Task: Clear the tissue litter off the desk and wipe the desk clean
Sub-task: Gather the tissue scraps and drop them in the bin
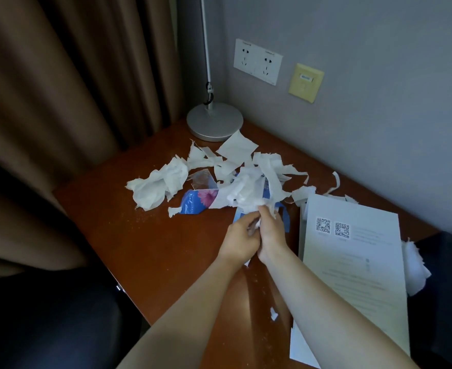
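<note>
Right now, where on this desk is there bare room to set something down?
The desk is barest at its near left, between the tissue pile and the front edge, though dusted with crumbs. Crowded: the middle near the lamp base and the right under the printed sheet.

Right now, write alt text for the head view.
Both hands, left and right, gather torn tissue on a brown desk. More scraps, a blue wrapper, a lamp base and a printed sheet lie around.

I seem to be in a hotel room: my wooden counter (145, 251) sits in a corner between heavy brown curtains (67, 83) and a grey wall with twin sockets (257, 61), a lamp base (214, 121) and a printed QR-code card (352, 259).
</note>
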`<state>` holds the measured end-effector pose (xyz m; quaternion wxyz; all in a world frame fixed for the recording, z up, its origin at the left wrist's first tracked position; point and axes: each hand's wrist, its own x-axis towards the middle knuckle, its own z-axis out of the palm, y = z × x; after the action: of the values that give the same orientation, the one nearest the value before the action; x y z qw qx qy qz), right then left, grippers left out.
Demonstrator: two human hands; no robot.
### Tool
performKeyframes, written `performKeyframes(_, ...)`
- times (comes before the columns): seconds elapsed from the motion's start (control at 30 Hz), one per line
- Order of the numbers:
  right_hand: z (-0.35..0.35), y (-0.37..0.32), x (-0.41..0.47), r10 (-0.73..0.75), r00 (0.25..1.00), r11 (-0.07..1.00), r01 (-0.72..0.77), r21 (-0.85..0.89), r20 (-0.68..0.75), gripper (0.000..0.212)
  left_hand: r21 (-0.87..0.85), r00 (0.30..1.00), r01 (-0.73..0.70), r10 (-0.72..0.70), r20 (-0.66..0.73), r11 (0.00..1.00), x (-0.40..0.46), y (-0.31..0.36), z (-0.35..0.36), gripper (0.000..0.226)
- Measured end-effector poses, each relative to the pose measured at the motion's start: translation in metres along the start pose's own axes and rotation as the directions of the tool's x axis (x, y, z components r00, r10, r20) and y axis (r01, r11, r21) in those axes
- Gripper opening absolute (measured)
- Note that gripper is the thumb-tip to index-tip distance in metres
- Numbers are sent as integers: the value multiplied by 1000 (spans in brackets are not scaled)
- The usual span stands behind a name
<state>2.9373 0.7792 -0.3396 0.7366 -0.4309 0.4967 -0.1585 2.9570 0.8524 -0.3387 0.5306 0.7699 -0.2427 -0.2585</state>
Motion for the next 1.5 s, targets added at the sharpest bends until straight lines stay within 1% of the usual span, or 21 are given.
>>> performKeyframes(0.07,-3,-7,0,40,999,998,-39,48,-18,35,-50,999,32,-31,32,998,3,0,0,38)
performKeyframes(0.17,-7,-17,5,19,996,999,-17,33,-81,30,-117,997,59,-54,47,991,8,4,-4,34)
performKeyframes(0.23,-12,-19,9,-3,987,1000,1,-12,-160,25,-102,998,32,-37,-47,994,11,7,-13,31)
performKeyframes(0.3,-18,-17,12,-41,976,997,28,-67,-212,22,-31,980,23,-29,-195,999,14,7,-23,26)
performKeyframes(0.37,-23,-14,15,-110,968,987,79,-143,-224,29,71,955,32,-10,-296,997,17,5,-32,28)
performKeyframes(0.4,-25,-13,15,-153,965,973,109,-204,-215,30,137,951,34,10,-309,990,19,3,-35,33)
performKeyframes(0.47,-29,-8,16,-234,958,925,166,-342,-165,29,282,973,0,65,-223,959,24,0,-40,46)
performKeyframes(0.53,-33,-1,15,-291,954,854,224,-470,-75,33,456,994,-78,104,-32,887,27,-6,-40,60)
performKeyframes(0.6,-36,8,14,-330,943,768,288,-572,32,39,604,988,-126,46,147,787,28,-14,-36,70)
performKeyframes(0.63,-37,12,13,-343,936,716,316,-623,79,41,657,980,-125,-12,201,743,27,-18,-33,71)
performKeyframes(0.7,-40,15,13,-355,926,625,339,-703,131,38,710,968,-105,-91,232,696,24,-26,-24,68)
performKeyframes(0.83,-49,18,14,-369,916,532,349,-771,159,23,713,993,-47,-45,110,700,18,-33,-21,54)
performKeyframes(0.93,-54,18,11,-420,896,500,362,-787,146,12,692,991,-54,-45,124,720,17,-38,-23,52)
performKeyframes(1.0,-57,17,8,-455,882,496,366,-788,124,10,618,990,-39,-52,128,785,15,-39,-26,49)
performKeyframes(1.03,-58,16,6,-472,875,495,369,-786,113,9,575,992,-45,-31,122,817,14,-38,-28,46)
performKeyframes(1.1,-61,15,-1,-505,857,499,387,-775,103,10,519,992,-118,75,103,847,10,-34,-31,38)
performKeyframes(1.17,-63,15,-11,-531,839,486,416,-768,119,10,529,982,-186,178,66,828,4,-31,-34,29)
performKeyframes(1.23,-67,18,-22,-554,823,465,432,-773,127,11,574,974,-210,219,53,792,-2,-29,-38,22)
performKeyframes(1.3,-73,24,-31,-556,822,451,425,-785,125,13,587,977,-209,198,83,782,-6,-28,-41,19)
performKeyframes(1.4,-81,38,-43,-523,839,440,414,-797,147,13,542,985,-130,47,165,830,-12,-26,-41,20)
performKeyframes(1.5,-86,53,-56,-483,856,428,412,-804,181,15,376,978,8,-85,188,927,-21,-32,-35,18)
